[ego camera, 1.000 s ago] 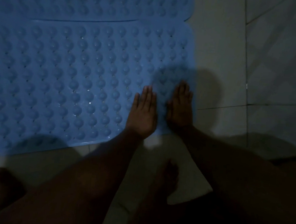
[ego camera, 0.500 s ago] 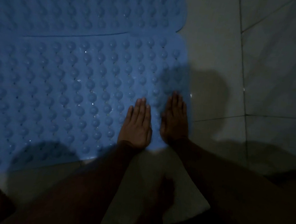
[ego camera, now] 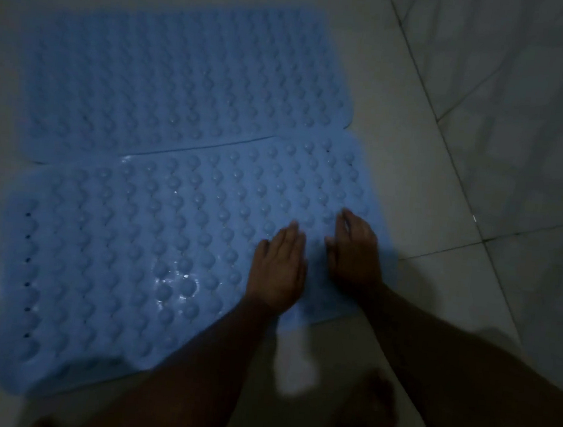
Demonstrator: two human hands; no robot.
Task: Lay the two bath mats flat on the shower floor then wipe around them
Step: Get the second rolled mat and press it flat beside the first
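Note:
Two blue bath mats with rows of round bumps lie flat on the pale floor, side by side. The near mat (ego camera: 139, 251) overlaps the long edge of the far mat (ego camera: 169, 78). My left hand (ego camera: 278, 269) rests palm down on the near mat's right part, fingers together. My right hand (ego camera: 355, 251) is on the same mat's right end, fingers bent and slightly lifted. Neither hand holds anything. Wet spots glint on the near mat.
Pale floor tiles (ego camera: 418, 130) with dark grout lines run to the right of the mats. A tiled wall (ego camera: 542, 100) rises at the far right. My right foot (ego camera: 378, 412) stands on the floor below the hands. The light is dim.
The view has pulled back and up, so both mats now show almost whole. My hands stay on the near mat's right end; the right hand's fingers have curled and lifted.

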